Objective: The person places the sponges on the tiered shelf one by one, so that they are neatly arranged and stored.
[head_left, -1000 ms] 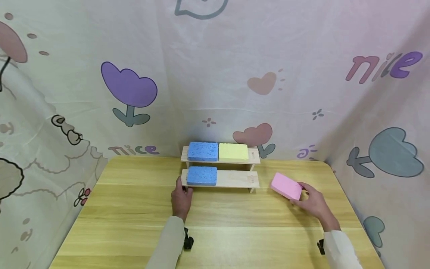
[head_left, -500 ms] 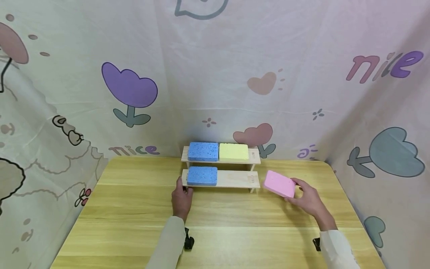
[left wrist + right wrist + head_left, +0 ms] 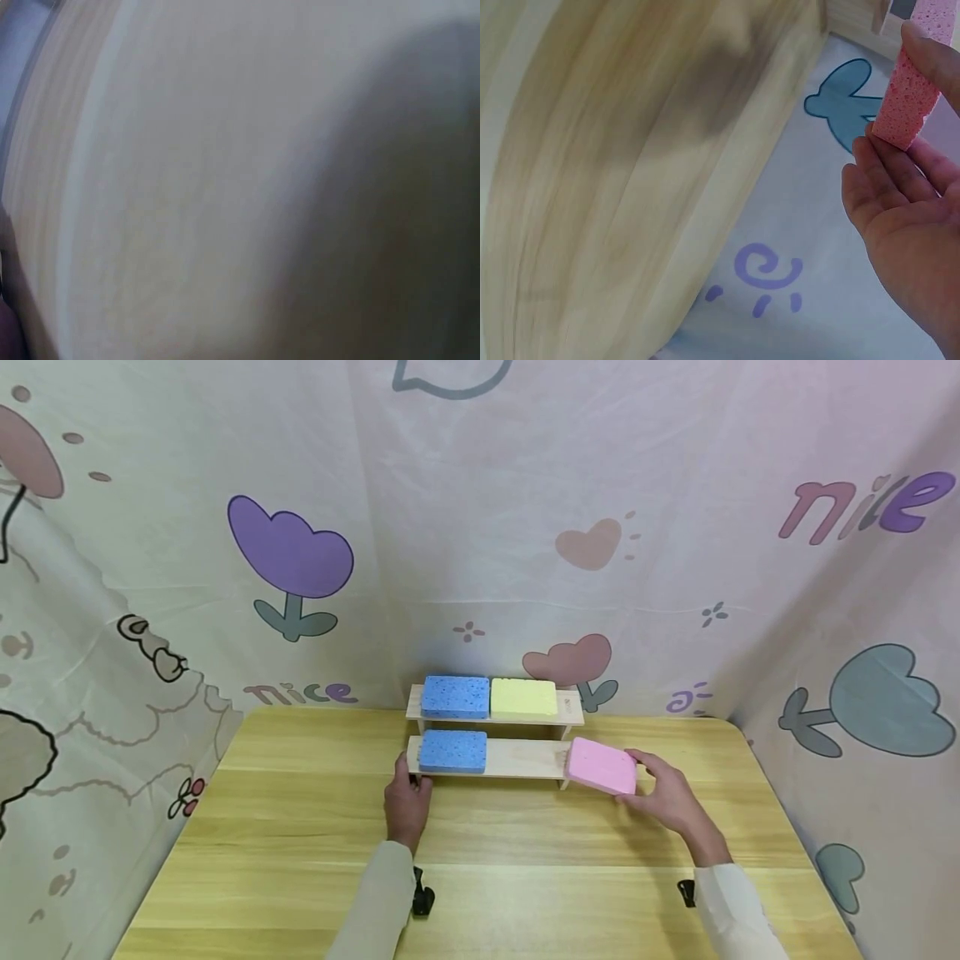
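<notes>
A pink sponge (image 3: pixel 602 766) is pinched by its right end between the thumb and fingers of my right hand (image 3: pixel 669 797). It is slightly slanted, and its left end overlaps the right end of the lower wooden shelf (image 3: pixel 525 758) in the head view. In the right wrist view the thumb presses one face of the sponge (image 3: pixel 911 97), fingertips at the other. My left hand (image 3: pixel 407 810) grips the left front corner of that shelf. On the shelf's left part lies a blue sponge (image 3: pixel 452 752). The left wrist view shows mostly blurred table.
Behind, the upper wooden shelf (image 3: pixel 568 703) carries another blue sponge (image 3: pixel 455 697) and a yellow sponge (image 3: pixel 523 697) side by side. Both tiers stand on short legs on the wood-grain table (image 3: pixel 300 843). A printed cloth (image 3: pixel 450 527) hangs close behind and at both sides.
My right hand has carried the pink sponge leftward, from the table's right side to the lower shelf's right end, and the sponge has turned a little straighter. The left hand stays put.
</notes>
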### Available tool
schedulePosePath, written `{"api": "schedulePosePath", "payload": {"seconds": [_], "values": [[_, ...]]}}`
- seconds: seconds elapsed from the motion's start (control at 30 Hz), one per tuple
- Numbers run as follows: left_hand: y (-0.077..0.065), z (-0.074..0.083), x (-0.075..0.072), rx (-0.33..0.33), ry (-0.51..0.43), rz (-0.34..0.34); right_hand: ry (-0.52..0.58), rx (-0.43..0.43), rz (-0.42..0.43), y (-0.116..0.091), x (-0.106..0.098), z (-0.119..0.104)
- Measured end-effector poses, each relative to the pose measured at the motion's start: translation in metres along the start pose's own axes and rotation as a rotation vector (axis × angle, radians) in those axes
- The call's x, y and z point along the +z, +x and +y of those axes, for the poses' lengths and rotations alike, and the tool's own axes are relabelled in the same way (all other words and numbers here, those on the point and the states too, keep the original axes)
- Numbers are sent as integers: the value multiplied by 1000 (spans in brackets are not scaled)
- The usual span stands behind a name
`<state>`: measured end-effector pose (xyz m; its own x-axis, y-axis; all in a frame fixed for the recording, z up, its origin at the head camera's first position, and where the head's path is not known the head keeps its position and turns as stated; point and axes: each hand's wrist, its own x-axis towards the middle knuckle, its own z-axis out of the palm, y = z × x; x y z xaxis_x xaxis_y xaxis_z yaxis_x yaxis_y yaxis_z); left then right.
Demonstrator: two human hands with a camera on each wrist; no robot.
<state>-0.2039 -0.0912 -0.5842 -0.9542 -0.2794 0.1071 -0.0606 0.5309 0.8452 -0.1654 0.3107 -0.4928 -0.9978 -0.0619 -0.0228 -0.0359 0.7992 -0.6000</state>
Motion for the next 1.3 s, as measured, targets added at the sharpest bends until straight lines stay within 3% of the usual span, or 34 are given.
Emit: {"api": "schedulePosePath", "payload": {"seconds": [0.53,1.3], "values": [[0,0,1,-5,-2,0,72,-84,-5,18,22,-28],[0,0,1,-8,-1,-2,113,-124,-65,42,47,-62]]}}
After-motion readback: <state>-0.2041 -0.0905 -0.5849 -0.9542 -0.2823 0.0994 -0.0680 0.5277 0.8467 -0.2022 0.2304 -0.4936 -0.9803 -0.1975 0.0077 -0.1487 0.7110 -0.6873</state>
